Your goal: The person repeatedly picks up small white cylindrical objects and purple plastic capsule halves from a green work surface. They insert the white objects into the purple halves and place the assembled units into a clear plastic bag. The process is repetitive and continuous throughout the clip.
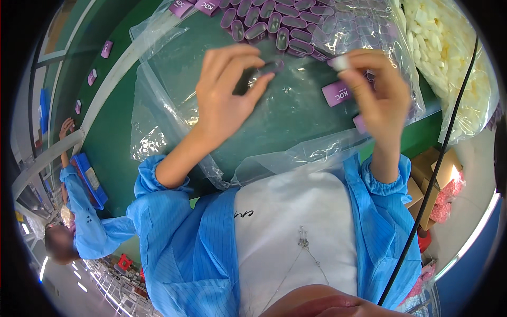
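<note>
My left hand (224, 87) pinches a purple, hollow, oval-ended shell (274, 66) between thumb and fingers, over clear plastic sheeting. To the right, slightly blurred, my right hand (381, 90) has a small white piece (339, 64) between thumb and forefinger. Just left of that hand a purple shell with white print (336, 93) lies on its side. Another purple shell (360, 123) shows in part below the wrist. Beyond both hands many similar shells stand packed together, their oval openings (282, 38) facing up.
A clear bag of white pieces (443, 58) lies at the far right. Plastic sheeting (158, 116) covers part of the green table (113, 132). Single shells (92, 77) sit spaced out at the left, where a co-worker in a blue sleeve (79, 198) reaches beside a blue tray (90, 179).
</note>
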The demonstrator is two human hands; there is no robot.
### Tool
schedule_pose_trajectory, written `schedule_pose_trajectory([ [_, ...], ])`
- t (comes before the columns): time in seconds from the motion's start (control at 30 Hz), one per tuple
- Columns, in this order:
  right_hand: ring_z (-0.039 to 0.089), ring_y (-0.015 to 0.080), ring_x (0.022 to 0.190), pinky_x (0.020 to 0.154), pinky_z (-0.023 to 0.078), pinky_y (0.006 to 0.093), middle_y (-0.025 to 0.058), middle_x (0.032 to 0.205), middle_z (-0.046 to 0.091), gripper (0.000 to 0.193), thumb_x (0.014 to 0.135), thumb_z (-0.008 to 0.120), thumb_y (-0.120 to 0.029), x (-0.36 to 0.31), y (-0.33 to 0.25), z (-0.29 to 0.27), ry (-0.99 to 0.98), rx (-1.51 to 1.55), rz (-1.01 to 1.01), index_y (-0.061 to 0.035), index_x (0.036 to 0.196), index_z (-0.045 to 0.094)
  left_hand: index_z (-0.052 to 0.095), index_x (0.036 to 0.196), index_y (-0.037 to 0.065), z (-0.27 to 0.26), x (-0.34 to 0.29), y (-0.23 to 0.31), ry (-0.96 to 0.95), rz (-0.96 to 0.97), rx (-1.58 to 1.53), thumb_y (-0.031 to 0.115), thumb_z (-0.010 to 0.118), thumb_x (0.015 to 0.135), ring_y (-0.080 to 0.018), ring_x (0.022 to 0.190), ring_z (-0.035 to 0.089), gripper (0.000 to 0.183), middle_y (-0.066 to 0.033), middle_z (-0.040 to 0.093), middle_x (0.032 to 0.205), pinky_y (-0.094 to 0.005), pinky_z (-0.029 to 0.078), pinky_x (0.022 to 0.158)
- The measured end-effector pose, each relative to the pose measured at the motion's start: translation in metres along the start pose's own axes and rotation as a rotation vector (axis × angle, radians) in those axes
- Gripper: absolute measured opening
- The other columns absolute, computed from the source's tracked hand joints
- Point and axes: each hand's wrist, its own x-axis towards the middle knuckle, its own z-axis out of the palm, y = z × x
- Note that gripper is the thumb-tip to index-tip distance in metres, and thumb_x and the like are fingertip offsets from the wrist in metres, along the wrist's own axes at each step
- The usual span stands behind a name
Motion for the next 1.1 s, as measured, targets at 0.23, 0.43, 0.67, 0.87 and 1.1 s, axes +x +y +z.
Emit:
schedule_pose_trajectory([
  [0.23,0.062,0.0309,0.085,0.074,0.053,0.0364,0.0138,0.095,0.065,0.026,0.070,0.071,0.006,-0.008,0.001,0.044,-0.300,-0.136,-0.387,0.0044,0.096,0.068,0.069,0.093,0.004,0.012,-0.032,0.013,-0.086,-0.258,-0.361,0.002,0.083,0.072,-0.0225,0.078,0.068,0.025,-0.0067,0.072,0.090,-0.0307,0.053,0.066],
  [0.43,0.059,0.0293,0.085,0.071,0.052,0.0356,0.0138,0.094,0.064,0.033,0.063,0.068,0.005,-0.002,-0.001,0.049,-0.394,-0.200,-0.489,0.0063,0.096,0.068,0.069,0.093,0.004,0.012,-0.032,0.013,-0.103,-0.263,-0.392,0.000,0.081,0.074,-0.0225,0.081,0.070,0.023,-0.0067,0.072,0.093,-0.0305,0.054,0.068],
  [0.67,0.061,0.0263,0.076,0.065,0.053,0.0351,0.0112,0.091,0.066,0.031,0.066,0.073,0.002,0.000,0.015,0.054,-0.302,-0.164,-0.534,0.0033,0.097,0.070,0.070,0.093,0.004,0.013,-0.034,0.006,-0.094,-0.267,-0.439,0.000,0.080,0.075,-0.0228,0.082,0.071,0.022,-0.0073,0.073,0.093,-0.0304,0.055,0.069],
  [0.87,0.064,0.0258,0.073,0.060,0.053,0.0340,0.0106,0.089,0.068,0.029,0.067,0.075,0.003,-0.005,0.025,0.046,-0.291,-0.149,-0.549,0.0008,0.095,0.072,0.070,0.094,0.004,0.016,-0.036,0.001,-0.088,-0.220,-0.477,0.001,0.082,0.074,-0.0230,0.082,0.071,0.023,-0.0081,0.073,0.092,-0.0309,0.055,0.069],
  [1.1,0.066,0.0243,0.075,0.061,0.054,0.0315,0.0109,0.090,0.068,0.025,0.071,0.074,0.007,-0.005,0.029,0.051,-0.302,-0.068,-0.437,0.0003,0.096,0.072,0.070,0.093,0.005,0.017,-0.035,0.003,-0.070,-0.178,-0.443,0.002,0.082,0.075,-0.0224,0.081,0.071,0.021,-0.0075,0.073,0.091,-0.0298,0.055,0.066],
])
